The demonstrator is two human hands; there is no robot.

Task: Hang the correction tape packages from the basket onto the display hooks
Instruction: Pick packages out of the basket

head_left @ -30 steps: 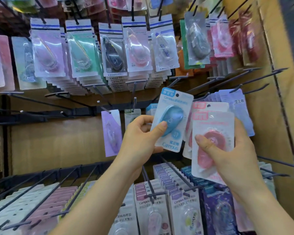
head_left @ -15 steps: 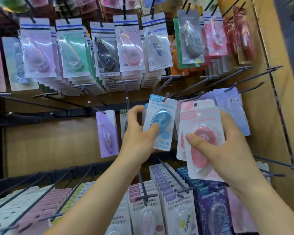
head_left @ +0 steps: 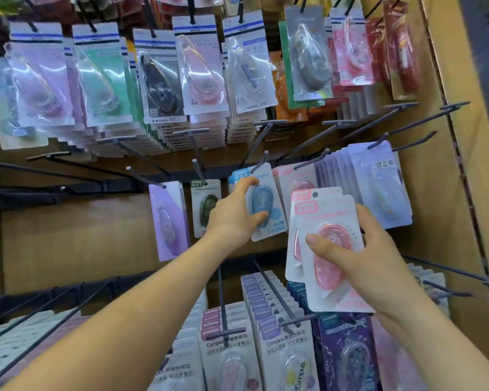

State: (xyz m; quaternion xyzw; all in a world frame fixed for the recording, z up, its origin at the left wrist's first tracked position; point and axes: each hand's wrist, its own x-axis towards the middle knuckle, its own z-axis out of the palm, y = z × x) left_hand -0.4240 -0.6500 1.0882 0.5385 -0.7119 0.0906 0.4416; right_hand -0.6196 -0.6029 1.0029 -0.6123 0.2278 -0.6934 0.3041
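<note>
Two hands are working in front of a pegboard display of correction tape. The left hand (head_left: 232, 218) is pinching a blue package (head_left: 261, 204) by its blister, thumb on the front near the lower end, fingers curled around the upper left edge. The package's top is sitting at the tip of a dark display hook (head_left: 259, 165); whether the hole is already over the hook cannot be told (the card top is partly blurred). More blue cards are showing just behind it.

The right hand (head_left: 359, 258) is gripping a small stack of pink packages (head_left: 326, 244), thumb pressed across the pink blister, fingers wrapped behind the right edge. At least two cards are fanned in this hold, the front one tilted slightly to the right. The stack is being held clear of the hooks, just right of the blue package and in front of a hanging pink row (head_left: 297, 176).

On the same row, a purple package (head_left: 168, 221) and a dark green package (head_left: 206, 206) are hanging to the left, each on its own hook. A thick lavender row (head_left: 378, 182) is hanging to the right. Above, rows of MONO AIR packages (head_left: 161, 80) are filling the upper hooks. Below, Campus refill cards (head_left: 229, 354) are crowding the lower hooks. Several hooks (head_left: 401, 114) at upper right are bare. The basket is not in view.
</note>
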